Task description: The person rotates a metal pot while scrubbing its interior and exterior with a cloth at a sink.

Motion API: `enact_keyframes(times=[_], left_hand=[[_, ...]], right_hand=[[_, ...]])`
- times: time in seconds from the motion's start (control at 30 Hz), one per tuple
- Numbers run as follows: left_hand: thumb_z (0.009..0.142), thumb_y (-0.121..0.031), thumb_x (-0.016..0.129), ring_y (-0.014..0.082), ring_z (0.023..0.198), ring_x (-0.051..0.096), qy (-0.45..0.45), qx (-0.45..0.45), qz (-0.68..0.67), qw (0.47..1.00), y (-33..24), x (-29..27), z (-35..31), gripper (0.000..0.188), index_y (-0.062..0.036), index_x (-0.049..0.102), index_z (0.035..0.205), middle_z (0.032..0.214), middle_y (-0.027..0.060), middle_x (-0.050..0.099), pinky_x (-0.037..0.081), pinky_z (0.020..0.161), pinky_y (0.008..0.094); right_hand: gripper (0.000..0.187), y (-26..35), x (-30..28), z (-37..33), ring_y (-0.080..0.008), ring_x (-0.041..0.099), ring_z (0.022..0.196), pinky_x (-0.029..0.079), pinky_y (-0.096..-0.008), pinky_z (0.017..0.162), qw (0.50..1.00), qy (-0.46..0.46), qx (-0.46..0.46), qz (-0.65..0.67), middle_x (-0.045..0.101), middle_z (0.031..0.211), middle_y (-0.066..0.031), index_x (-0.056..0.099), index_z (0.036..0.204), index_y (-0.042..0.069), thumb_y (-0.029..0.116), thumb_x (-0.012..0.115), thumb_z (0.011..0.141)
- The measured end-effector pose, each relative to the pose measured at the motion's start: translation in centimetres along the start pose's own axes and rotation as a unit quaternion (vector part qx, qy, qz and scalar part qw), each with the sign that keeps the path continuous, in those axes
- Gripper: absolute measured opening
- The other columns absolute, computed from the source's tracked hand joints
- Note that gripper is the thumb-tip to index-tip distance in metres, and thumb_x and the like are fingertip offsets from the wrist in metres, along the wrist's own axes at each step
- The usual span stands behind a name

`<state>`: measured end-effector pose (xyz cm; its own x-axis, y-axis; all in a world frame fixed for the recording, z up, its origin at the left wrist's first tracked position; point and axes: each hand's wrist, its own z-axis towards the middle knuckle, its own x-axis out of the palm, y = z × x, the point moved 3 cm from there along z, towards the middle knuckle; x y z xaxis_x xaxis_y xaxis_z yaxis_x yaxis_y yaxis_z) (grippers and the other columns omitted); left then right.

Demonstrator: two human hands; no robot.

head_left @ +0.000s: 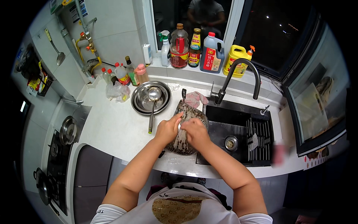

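My left hand (168, 128) and my right hand (197, 132) meet over a dark speckled cutting board (178, 145) on the counter. Both are closed, with the fingertips pinched close together. Between them shows a small white piece (179, 126), too small to name. The fingers of the right hand are slightly blurred. Dark bits or markings cover the board's surface; which of the two I cannot tell. Near the board's lower left corner a short black handle (161, 154) sticks out. A crumpled pink cloth (195, 99) lies behind the board.
Left of the board, nested metal bowls (137, 93) hold a ladle (153, 94). A black sink (220, 130) with a tall faucet (257, 80) and drying rack (258, 140) lies right. Bottles (179, 46) line the windowsill; a stove (56, 168) stands far left.
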<state>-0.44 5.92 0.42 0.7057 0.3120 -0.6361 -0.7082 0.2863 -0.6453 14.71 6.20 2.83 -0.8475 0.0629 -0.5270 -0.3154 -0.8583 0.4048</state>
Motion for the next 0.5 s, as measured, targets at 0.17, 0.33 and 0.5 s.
enact_keyframes(times=[0.17,0.33,0.5], left_hand=[[0.095,-0.025,0.052,0.0422,0.059,0.060,0.015,-0.015,0.000,1.000,-0.2,-0.3,-0.2,0.028,-0.0181,0.062,0.120,0.065,0.0215,0.061,0.047,0.056,0.0504],[0.095,-0.020,0.049,0.0432,0.059,0.060,0.028,-0.016,-0.004,0.999,0.0,-0.2,-0.3,0.035,-0.0137,0.052,0.129,0.062,0.0233,0.060,0.046,0.054,0.0517],[0.095,-0.015,0.043,0.0460,0.062,0.060,0.003,-0.050,0.022,0.998,0.0,-0.4,-1.4,0.040,-0.0024,0.038,0.133,0.064,0.0258,0.060,0.045,0.056,0.0541]], right_hand=[[0.034,1.7,0.4,-1.5,-0.0295,0.060,0.085,0.050,-0.0374,0.074,1.000,0.010,0.013,-0.009,0.065,0.086,-0.0078,0.064,0.092,0.005,-0.012,0.059,0.062],[0.033,1.2,0.3,-1.0,-0.0292,0.061,0.084,0.051,-0.0373,0.075,1.000,0.004,0.025,0.001,0.068,0.087,-0.0086,0.067,0.089,0.005,-0.012,0.059,0.062],[0.031,-0.3,0.8,0.3,-0.0283,0.061,0.083,0.052,-0.0368,0.074,0.998,-0.022,0.052,-0.023,0.069,0.088,-0.0089,0.069,0.087,0.006,-0.011,0.060,0.063]])
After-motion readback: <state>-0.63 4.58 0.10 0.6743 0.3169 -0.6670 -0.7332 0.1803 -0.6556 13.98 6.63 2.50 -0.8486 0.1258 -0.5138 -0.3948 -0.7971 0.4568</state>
